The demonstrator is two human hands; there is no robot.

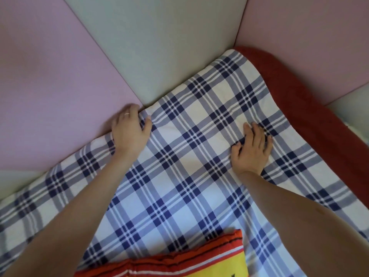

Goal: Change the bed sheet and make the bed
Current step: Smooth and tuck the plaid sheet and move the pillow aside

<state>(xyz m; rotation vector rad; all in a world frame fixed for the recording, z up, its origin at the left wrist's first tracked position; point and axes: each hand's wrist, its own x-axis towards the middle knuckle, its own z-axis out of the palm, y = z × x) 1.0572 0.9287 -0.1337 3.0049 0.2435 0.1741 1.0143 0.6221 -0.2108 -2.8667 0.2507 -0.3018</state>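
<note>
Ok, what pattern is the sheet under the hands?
The sheet is a blue and white plaid, clearest in the head view.

blue-and-white plaid bed sheet (189, 136) spread mostly flat over red bedding (299, 100); far edge bunched against wall (159, 47); right side stops short, red strip exposed along edge and far corner.

Soft, even daylight; no glare, no hard shadows. Blue-and-white checked cotton sheet (189, 136) reads warm and brightest toward its far right corner, cooler and bluish toward its near edge. Faint soft shadow just under the right hand (252, 148) and its forearm. Left hand (128, 132) motion-blurred, fingertips smeared at the sheet's far left edge. Wide-angle stretch: pink and grey padded wall panels (60, 66) show bowed seams, forearms swell toward the bottom corners. Overall focus slightly soft; checks crispest mid-frame.
</note>
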